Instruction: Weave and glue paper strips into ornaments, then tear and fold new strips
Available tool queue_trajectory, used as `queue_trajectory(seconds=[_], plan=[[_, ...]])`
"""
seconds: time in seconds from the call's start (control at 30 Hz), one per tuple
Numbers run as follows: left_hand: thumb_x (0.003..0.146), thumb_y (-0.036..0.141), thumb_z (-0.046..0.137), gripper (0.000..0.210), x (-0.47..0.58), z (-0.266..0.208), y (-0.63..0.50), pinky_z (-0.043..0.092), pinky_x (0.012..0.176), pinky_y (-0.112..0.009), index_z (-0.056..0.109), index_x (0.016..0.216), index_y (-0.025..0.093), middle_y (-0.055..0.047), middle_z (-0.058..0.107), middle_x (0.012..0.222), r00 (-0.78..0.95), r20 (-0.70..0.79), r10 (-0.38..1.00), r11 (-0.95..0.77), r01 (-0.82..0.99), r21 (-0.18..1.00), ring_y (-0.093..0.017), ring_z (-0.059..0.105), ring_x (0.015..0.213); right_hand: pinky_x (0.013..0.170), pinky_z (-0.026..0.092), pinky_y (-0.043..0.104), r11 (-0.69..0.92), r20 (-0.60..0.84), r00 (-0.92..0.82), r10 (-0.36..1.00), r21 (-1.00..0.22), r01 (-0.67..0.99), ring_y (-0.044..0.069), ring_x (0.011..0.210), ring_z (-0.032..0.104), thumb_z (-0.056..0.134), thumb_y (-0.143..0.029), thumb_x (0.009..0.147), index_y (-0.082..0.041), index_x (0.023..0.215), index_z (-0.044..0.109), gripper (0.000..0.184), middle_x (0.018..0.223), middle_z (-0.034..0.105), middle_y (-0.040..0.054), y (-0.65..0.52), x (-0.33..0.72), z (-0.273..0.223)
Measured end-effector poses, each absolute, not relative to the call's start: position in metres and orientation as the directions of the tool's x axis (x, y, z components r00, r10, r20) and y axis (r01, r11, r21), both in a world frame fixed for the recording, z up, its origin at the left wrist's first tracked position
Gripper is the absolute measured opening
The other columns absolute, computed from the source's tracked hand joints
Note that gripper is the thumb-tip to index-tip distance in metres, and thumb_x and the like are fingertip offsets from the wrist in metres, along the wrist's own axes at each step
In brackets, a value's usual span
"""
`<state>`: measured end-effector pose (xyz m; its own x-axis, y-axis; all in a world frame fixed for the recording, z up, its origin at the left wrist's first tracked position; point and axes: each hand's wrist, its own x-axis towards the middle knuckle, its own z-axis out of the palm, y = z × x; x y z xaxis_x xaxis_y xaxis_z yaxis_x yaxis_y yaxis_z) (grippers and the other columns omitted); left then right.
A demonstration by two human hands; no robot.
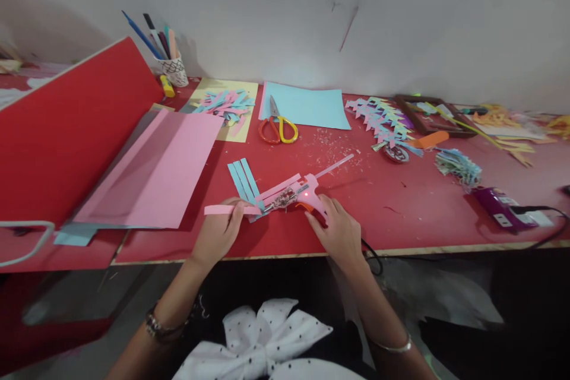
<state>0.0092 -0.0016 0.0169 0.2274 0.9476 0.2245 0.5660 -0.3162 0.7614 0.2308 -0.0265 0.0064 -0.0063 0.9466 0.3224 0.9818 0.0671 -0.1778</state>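
Observation:
My left hand [221, 227] pinches a pink paper strip [218, 210] between thumb and fingers. The strip's right end meets the nozzle of a pink hot glue gun [312, 193], whose handle my right hand [341, 228] grips. A small red light glows on the gun, and a clear pinkish glue stick [336, 165] juts from its back. Just beyond my left hand lie light blue paper strips [243, 178]. Another pink strip [279, 187] lies alongside the gun's nozzle.
Scissors [278, 124] rest beside light blue sheets [307, 105]. Pink sheets [155, 160] lie left, near a cup of pens [174, 70]. Cut strips [227, 105] are heaped on yellow paper. Folded paper chains [378, 122] and a purple power box [503, 208] are at right.

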Motion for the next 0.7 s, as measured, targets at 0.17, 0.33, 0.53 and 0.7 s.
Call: queue_trajectory(seconds=[0.17,0.33,0.53,0.7], plan=[[0.086,0.031,0.024,0.041,0.010,0.017,-0.001,0.045,0.071,-0.025,0.059,0.069,0.019,-0.004,0.065,0.074,0.227,0.236,0.945,-0.325,0.573,0.752,-0.015,0.059,0.071,0.053,0.041,0.024,0.050,0.322,0.014,0.947,-0.189,0.981,0.018,0.073,0.061,0.040,-0.040,0.083,-0.017,0.107,0.055,0.037,0.093,0.064,0.0086,-0.026,0.233,0.006],[0.086,0.031,0.025,0.039,0.010,0.018,-0.001,0.045,0.071,-0.024,0.059,0.070,0.019,-0.004,0.064,0.073,0.229,0.225,0.947,-0.317,0.559,0.766,-0.015,0.059,0.071,0.051,0.040,0.024,0.009,0.316,0.048,0.948,-0.178,0.984,0.018,0.073,0.061,0.040,-0.038,0.083,-0.017,0.105,0.056,0.035,0.093,0.064,0.0091,-0.027,0.238,0.008],[0.086,0.032,0.027,0.038,0.010,0.016,-0.002,0.046,0.070,-0.024,0.058,0.070,0.018,-0.004,0.064,0.073,0.216,0.222,0.951,-0.306,0.544,0.782,-0.015,0.059,0.071,0.052,0.039,0.024,-0.012,0.347,0.066,0.936,-0.155,0.988,0.019,0.072,0.061,0.037,-0.038,0.084,-0.017,0.104,0.057,0.035,0.092,0.065,0.0093,-0.027,0.246,0.008],[0.086,0.033,0.026,0.039,0.010,0.018,-0.002,0.046,0.071,-0.024,0.058,0.069,0.019,-0.004,0.064,0.072,0.221,0.223,0.949,-0.311,0.557,0.771,-0.015,0.059,0.071,0.050,0.038,0.025,-0.050,0.353,0.097,0.931,-0.141,0.989,0.019,0.070,0.061,0.037,-0.038,0.084,-0.017,0.104,0.057,0.035,0.091,0.065,0.0097,-0.026,0.254,0.007]])
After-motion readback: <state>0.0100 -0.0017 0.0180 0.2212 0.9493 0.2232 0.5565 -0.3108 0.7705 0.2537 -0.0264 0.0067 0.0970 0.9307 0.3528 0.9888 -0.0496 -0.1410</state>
